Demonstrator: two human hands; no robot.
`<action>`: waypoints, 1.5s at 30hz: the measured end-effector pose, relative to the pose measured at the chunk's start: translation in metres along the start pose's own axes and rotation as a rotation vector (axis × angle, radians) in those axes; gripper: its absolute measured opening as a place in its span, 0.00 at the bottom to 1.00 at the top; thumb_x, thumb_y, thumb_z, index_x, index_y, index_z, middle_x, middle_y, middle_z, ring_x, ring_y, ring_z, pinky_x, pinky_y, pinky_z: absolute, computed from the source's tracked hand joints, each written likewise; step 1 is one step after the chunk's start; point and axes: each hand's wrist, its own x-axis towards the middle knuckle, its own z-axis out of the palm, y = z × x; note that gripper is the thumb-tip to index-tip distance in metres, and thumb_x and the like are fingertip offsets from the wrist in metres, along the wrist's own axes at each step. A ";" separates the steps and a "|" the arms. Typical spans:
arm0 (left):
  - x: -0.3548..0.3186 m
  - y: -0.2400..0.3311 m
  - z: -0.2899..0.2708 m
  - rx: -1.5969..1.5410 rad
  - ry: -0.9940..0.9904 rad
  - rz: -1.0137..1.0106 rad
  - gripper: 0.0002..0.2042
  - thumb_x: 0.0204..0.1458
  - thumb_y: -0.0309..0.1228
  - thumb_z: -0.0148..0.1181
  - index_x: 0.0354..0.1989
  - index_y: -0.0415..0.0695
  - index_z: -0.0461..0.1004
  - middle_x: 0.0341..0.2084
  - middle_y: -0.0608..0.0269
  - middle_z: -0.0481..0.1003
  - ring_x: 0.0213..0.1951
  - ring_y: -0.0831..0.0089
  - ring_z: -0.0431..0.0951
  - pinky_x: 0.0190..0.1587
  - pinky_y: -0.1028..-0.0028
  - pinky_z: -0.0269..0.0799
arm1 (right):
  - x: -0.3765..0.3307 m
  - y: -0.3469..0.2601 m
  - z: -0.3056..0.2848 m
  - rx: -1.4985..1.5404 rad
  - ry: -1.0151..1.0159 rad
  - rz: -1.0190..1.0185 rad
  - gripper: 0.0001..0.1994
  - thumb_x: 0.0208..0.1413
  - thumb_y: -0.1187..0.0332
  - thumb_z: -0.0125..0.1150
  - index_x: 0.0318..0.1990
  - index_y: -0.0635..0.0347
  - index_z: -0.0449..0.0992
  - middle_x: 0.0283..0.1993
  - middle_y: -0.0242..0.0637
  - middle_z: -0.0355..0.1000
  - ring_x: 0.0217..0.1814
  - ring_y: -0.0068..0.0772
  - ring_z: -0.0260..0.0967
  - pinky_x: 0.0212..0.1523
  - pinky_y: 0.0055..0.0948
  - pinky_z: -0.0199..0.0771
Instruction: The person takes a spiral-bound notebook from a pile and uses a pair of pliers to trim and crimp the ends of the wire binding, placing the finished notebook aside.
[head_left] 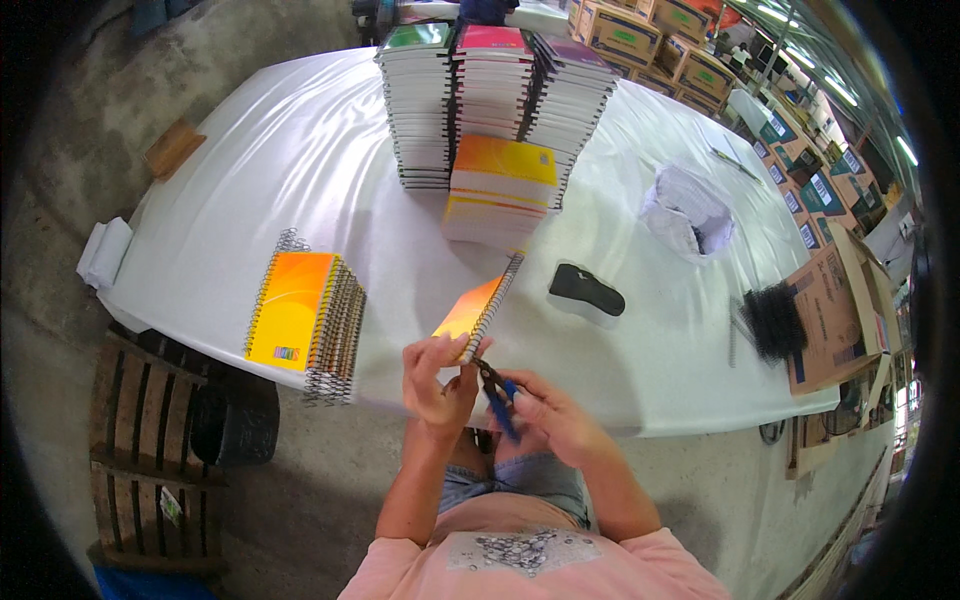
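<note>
My left hand is closed on a small spiral notebook with an orange and yellow cover, held tilted above the table's front edge. A dark wire coil runs along the notebook's right side. In my right hand is a pair of pliers with blue handles. The pliers' dark jaws are at the near end of the coil, close to my left fingers. To the left stands a stack of coil-bound notebooks with matching covers, wire ends sticking out of it. Farther back is a pile of orange-yellow books.
Tall stacks of notebooks with green, red and purple covers stand at the back. A black oblong object and a white plastic bag lie to the right. Black coils lie beside an open cardboard box.
</note>
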 end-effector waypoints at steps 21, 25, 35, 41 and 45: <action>0.088 0.015 -0.143 -0.061 0.423 -0.462 0.11 0.53 0.23 0.56 0.44 0.39 0.65 0.41 0.58 0.70 0.49 0.73 0.67 0.53 0.73 0.61 | 0.145 -0.099 0.094 0.534 -0.171 -0.360 0.22 0.53 0.78 0.57 0.56 0.61 0.64 0.43 0.37 0.72 0.39 0.18 0.68 0.43 0.17 0.66; 0.085 -0.012 -0.162 0.168 0.426 -0.570 0.15 0.58 0.33 0.51 0.50 0.38 0.64 0.50 0.57 0.67 0.54 0.69 0.63 0.58 0.66 0.54 | 0.182 -0.130 0.112 1.069 -0.110 -0.293 0.17 0.56 0.76 0.53 0.55 0.60 0.67 0.40 0.33 0.70 0.40 0.17 0.66 0.42 0.18 0.65; 0.059 -0.060 -0.132 -0.412 0.516 -0.818 0.31 0.61 0.55 0.29 0.57 0.38 0.59 0.53 0.51 0.64 0.57 0.66 0.62 0.60 0.67 0.53 | 0.181 -0.133 0.164 -0.586 -0.721 -1.040 0.22 0.45 0.64 0.54 0.52 0.46 0.68 0.42 0.36 0.72 0.48 0.35 0.67 0.58 0.45 0.51; 0.057 -0.071 -0.130 -0.247 0.470 -0.674 0.27 0.61 0.51 0.34 0.53 0.37 0.63 0.50 0.54 0.66 0.53 0.68 0.64 0.57 0.69 0.57 | 0.194 -0.088 0.095 0.108 -0.045 -0.700 0.20 0.51 0.71 0.56 0.53 0.63 0.67 0.56 0.40 0.65 0.60 0.34 0.59 0.60 0.31 0.55; 0.063 -0.073 -0.135 -0.038 0.389 -0.631 0.17 0.61 0.37 0.46 0.47 0.35 0.69 0.47 0.55 0.70 0.50 0.69 0.68 0.56 0.70 0.59 | 0.194 -0.041 0.020 -0.589 0.630 -0.854 0.20 0.52 0.66 0.56 0.53 0.55 0.68 0.52 0.41 0.65 0.58 0.42 0.59 0.58 0.39 0.57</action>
